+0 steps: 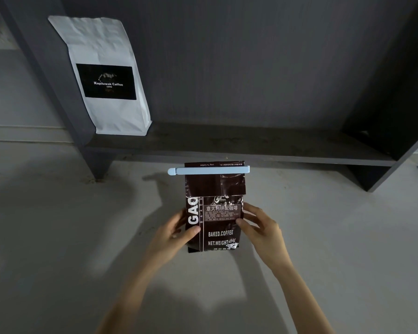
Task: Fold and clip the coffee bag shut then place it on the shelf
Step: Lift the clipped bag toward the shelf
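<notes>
- Hands: left hand (pixel 176 233) and right hand (pixel 261 227) grip the brown coffee bag (pixel 215 208) at mid-frame.
- Blue clip (pixel 208 170) spans its folded top.
- Shelf (pixel 227 145) behind; bag seemingly off the floor.

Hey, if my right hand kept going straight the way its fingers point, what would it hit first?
The right hand points inward, so it meets the brown coffee bag at once; its fingertips already touch the bag's side.

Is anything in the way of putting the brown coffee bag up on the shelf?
No. The brown coffee bag, clipped with the blue clip, has open shelf straight ahead. The white coffee bag stands off at the shelf's left end, clear of the path.
</notes>
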`<state>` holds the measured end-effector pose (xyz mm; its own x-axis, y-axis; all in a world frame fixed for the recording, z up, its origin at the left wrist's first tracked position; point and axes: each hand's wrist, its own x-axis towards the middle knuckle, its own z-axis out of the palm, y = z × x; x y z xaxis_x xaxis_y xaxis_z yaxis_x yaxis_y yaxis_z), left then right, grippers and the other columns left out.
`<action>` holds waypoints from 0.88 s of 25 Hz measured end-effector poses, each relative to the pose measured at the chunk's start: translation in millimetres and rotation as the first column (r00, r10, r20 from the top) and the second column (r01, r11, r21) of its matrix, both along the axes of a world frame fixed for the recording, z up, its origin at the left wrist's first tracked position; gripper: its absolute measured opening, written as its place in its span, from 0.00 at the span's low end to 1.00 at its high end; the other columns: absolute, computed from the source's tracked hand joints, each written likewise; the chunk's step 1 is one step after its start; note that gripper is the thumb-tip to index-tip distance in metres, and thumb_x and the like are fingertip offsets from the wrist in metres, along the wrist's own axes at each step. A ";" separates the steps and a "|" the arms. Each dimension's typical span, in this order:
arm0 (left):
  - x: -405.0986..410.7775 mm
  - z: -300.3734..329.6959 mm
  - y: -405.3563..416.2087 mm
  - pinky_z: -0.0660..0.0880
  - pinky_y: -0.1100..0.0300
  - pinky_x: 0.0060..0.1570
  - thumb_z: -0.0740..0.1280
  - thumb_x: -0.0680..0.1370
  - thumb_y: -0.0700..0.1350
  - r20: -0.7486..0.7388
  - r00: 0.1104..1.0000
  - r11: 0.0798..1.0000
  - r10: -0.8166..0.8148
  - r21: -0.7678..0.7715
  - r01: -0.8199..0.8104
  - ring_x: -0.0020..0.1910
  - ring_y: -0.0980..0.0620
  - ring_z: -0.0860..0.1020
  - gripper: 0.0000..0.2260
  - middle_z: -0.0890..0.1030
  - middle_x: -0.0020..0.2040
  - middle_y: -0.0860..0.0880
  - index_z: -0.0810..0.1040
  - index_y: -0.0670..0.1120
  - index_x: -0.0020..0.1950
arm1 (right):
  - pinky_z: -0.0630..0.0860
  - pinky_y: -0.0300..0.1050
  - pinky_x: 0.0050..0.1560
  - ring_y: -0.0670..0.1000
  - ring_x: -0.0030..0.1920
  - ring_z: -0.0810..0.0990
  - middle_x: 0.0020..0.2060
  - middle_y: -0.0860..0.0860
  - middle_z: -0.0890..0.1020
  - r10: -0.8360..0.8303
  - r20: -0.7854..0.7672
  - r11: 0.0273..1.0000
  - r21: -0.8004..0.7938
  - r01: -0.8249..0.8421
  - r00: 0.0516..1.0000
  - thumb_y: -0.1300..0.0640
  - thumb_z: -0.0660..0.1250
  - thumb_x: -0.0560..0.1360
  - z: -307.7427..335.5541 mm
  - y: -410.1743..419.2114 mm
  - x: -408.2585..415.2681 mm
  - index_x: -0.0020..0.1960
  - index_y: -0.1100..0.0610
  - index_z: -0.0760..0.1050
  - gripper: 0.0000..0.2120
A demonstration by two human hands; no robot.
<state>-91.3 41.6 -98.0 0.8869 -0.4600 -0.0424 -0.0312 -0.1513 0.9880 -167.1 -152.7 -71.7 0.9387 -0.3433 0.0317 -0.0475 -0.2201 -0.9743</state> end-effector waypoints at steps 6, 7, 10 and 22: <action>-1.1 2.9 1.0 0.72 0.75 0.50 0.69 0.61 0.60 0.064 0.998 0.999 0.005 0.043 -0.007 0.52 0.67 0.77 0.20 0.80 0.46 0.71 0.76 0.59 0.51 | 0.71 0.20 0.42 0.36 0.49 0.78 0.51 0.48 0.81 -0.038 -0.005 0.999 -0.022 0.038 0.999 0.63 0.66 0.72 1.3 2.4 0.2 0.57 0.53 0.74 0.14; -2.9 4.0 -0.2 0.73 0.74 0.49 0.69 0.63 0.59 0.096 0.995 0.998 0.035 0.054 -0.040 0.51 0.67 0.78 0.16 0.81 0.44 0.71 0.77 0.60 0.50 | 0.70 0.20 0.42 0.32 0.46 0.78 0.51 0.47 0.81 -0.055 0.004 0.998 -0.035 0.055 0.998 0.63 0.66 0.72 1.7 3.8 0.2 0.57 0.54 0.75 0.14; -9.5 7.2 -3.6 0.73 0.75 0.45 0.69 0.64 0.57 0.190 0.965 0.981 0.180 0.039 -0.191 0.44 0.69 0.78 0.14 0.80 0.38 0.73 0.79 0.60 0.49 | 0.71 0.20 0.38 0.27 0.38 0.77 0.47 0.46 0.81 -0.121 0.034 0.992 -0.023 0.122 0.992 0.65 0.66 0.71 5.7 8.2 3.2 0.54 0.56 0.77 0.13; 32.2 67.0 -6.3 0.72 0.79 0.41 0.71 0.68 0.45 0.266 0.896 0.934 0.356 -0.077 -0.348 0.39 0.74 0.76 0.17 0.81 0.44 0.61 0.77 0.48 0.56 | 0.72 0.21 0.35 0.29 0.37 0.77 0.44 0.47 0.81 -0.180 0.180 0.980 -0.056 0.193 0.967 0.64 0.64 0.73 58.8 23.8 52.1 0.55 0.57 0.77 0.11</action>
